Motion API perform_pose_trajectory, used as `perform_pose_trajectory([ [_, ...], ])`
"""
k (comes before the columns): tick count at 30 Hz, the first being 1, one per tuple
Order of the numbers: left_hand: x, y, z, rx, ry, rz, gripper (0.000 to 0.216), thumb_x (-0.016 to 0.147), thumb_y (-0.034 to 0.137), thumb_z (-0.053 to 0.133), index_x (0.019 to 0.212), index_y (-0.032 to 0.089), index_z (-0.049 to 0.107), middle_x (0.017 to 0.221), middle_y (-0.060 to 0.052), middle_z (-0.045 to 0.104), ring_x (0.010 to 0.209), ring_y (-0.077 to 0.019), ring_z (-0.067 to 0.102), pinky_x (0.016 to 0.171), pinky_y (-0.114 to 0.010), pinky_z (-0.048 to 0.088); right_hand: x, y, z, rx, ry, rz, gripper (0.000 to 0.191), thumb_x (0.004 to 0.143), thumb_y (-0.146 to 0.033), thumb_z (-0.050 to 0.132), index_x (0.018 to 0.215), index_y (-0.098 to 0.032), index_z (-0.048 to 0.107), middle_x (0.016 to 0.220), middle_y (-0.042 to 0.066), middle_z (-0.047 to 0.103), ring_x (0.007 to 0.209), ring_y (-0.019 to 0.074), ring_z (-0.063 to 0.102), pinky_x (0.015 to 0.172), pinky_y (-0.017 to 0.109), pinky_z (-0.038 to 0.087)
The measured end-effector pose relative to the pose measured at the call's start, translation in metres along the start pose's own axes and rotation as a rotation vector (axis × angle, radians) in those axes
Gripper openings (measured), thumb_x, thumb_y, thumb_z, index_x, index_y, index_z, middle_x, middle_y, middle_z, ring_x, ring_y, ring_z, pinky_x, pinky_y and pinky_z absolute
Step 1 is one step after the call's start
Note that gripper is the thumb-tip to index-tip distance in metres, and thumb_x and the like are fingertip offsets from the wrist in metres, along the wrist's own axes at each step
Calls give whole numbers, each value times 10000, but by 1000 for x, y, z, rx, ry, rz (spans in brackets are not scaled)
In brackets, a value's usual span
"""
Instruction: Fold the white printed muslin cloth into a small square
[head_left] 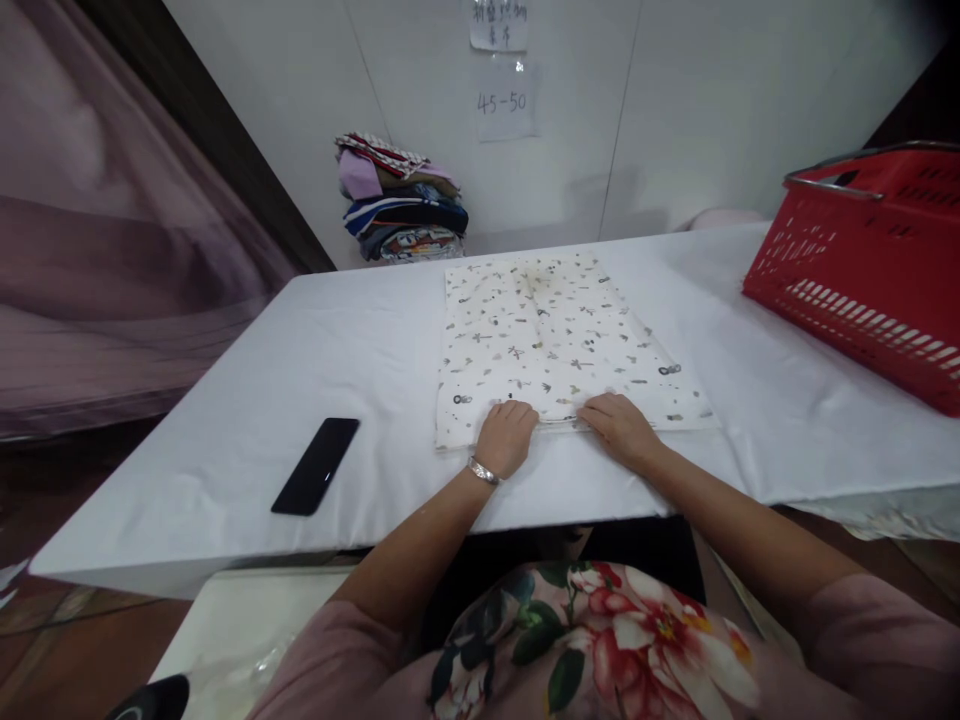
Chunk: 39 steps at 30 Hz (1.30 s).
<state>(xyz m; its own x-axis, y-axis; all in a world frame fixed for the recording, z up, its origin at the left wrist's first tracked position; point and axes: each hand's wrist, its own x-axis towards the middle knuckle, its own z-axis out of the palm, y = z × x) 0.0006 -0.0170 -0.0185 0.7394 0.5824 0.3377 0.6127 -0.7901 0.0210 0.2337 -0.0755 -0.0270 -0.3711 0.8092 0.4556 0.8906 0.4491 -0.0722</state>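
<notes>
A white cloth [540, 330] with a small scattered print lies flat and folded on the table, with a brownish stain close to its far edge. My left hand [508, 438] and my right hand [619, 430] both grip its near edge, a short gap apart. The fingers of each hand are curled over the fabric, thumbs hidden. My left wrist wears a silver bracelet [483, 471].
A black phone [316, 467] rests left of the cloth on the white-covered table [247, 380]. At the back left stands a pile of folded clothes [405, 200]. A red basket [862, 275] occupies the right side. Paper signs [506, 98] hang on the wall behind.
</notes>
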Motion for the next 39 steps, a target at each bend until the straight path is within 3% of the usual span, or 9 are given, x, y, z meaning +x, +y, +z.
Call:
perform_pose_trajectory([
  [18,-3,2,-3,3,-33,45,170,907,145,462,848,189,615,884,-66,595,882,-207,503,758,-368,389,-4,3,-3,99,-97,-49,282,933,-200,419,1059,-211,670,957,85,652,877,207,534,740,340,405],
  [24,-4,2,-7,-57,-41,31,134,909,257,500,908,191,617,934,-67,601,921,-212,510,776,-373,398,-3,1,-12,119,-141,-72,278,936,-263,428,1080,-180,650,1014,118,637,905,220,528,774,367,412],
  [30,-3,1,-7,-57,-54,21,141,903,283,519,945,192,619,965,-69,607,932,-216,514,793,-374,401,-2,7,-10,94,-184,-102,304,921,-183,414,1123,-206,641,1036,99,641,920,211,533,787,363,408],
  [39,-1,1,-7,-52,-57,13,174,889,339,548,951,196,626,966,-62,607,915,-217,509,786,-368,393,4,9,-12,275,-118,8,294,913,-180,426,1061,-191,681,971,89,670,875,205,580,786,369,468],
])
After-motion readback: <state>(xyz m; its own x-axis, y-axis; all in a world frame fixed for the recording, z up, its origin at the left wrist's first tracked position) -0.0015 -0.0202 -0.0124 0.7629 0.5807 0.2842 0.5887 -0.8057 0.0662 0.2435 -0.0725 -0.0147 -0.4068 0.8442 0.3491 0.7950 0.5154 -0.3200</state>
